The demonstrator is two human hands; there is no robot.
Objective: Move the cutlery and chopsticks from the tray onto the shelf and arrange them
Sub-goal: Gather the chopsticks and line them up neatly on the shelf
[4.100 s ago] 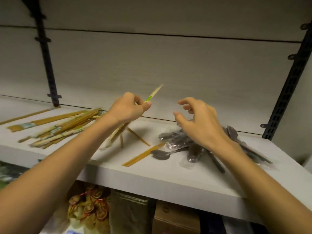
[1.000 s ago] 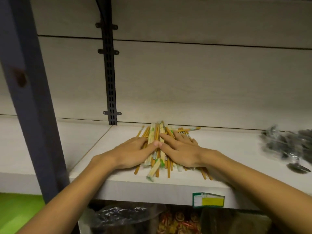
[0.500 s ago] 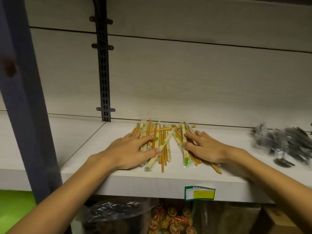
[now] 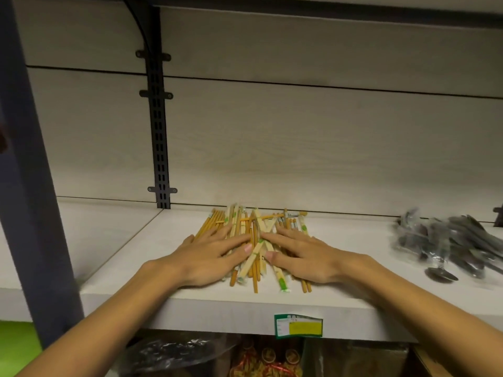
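A: Head camera, the only view we've got, and both hands are flat on the shelf (image 4: 190, 300). The left hand (image 4: 206, 258) lies with fingers straight, pressing down on the chopsticks (image 4: 254, 242).

B: Same on the other side: the right hand (image 4: 302, 258) is spread out, palm down, fingers straight, nothing pinched. The pile sits under and between the two hands, with the far ends poking out beyond the fingertips toward the back wall (image 4: 299, 148).

A: That looks like squaring up to me. Flat palms on either flank let them herd the sticks into one bundle.

B: A few are crossed in the gap between the thumbs, so I'd say the arranging isn't finished.

A: And the cutlery?

B: Well off to the right of the right hand: a heap of dark spoons (image 4: 449, 246) in clear wrapping, blurred, resting on the same shelf. No tray in sight.

A: Below the wrists, a green and yellow price tag (image 4: 298, 325) on the shelf edge.
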